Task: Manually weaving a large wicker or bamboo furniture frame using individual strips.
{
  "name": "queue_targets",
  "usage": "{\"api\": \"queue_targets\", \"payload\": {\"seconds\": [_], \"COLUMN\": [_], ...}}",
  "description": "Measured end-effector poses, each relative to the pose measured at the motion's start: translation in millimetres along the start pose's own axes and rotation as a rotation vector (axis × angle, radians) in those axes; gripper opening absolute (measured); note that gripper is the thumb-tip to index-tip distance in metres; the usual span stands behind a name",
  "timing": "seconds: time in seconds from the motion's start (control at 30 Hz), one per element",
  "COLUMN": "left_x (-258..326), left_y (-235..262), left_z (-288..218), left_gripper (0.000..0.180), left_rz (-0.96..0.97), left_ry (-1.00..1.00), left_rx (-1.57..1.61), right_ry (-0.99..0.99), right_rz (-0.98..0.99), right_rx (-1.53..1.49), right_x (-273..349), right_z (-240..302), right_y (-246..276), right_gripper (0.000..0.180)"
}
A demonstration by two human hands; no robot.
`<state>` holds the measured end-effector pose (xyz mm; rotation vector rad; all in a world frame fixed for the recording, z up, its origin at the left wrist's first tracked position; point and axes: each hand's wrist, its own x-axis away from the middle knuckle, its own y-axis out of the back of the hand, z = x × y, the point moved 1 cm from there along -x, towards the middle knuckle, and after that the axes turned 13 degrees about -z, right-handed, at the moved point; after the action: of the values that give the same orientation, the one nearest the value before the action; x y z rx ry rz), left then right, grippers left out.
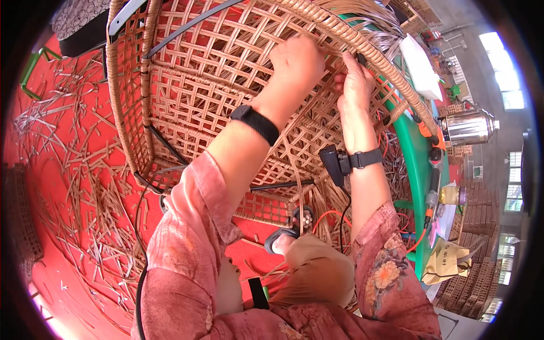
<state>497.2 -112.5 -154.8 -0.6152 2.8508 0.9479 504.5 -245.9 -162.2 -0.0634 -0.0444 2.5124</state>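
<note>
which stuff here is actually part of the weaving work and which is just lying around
In the work:
- woven cane frame, lattice sides and a braided rim
- left hand on the rim
- right hand pinching a strand at the rim
- loose cane strands beyond the rim

Lying about:
- cane offcuts on the red floor
- steel flask
- white box
- green table

Bright daylight enters from blown-out windows [513, 99] at right; colours run saturated, and fisheye bending with dark vignetting marks the rim.

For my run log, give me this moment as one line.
left hand: on wicker frame rim | right hand: pinching strand at rim | floor: strip offcuts
</note>
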Motion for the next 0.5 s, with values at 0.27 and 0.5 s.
{"api": "queue_targets", "payload": {"seconds": [0.27,0.5], "left_x": [26.5,32.2], "left_y": [-30.0,-36.7], "left_z": [-0.3,-7.8], "left_gripper": [0.022,0.023], "left_rz": [-0.248,-0.268], "left_ry": [-0.554,-0.458], "left_rx": [0.157,0.305], "right_ry": [0.013,-0.018], "right_rz": [0.133,0.177], "right_rx": [-0.257,-0.328], "right_x": [-8.7,-18.4], "right_z": [-13.0,-17.7], "right_y": [-6.1,-0.5], "right_gripper": [0.014,0.015]}}
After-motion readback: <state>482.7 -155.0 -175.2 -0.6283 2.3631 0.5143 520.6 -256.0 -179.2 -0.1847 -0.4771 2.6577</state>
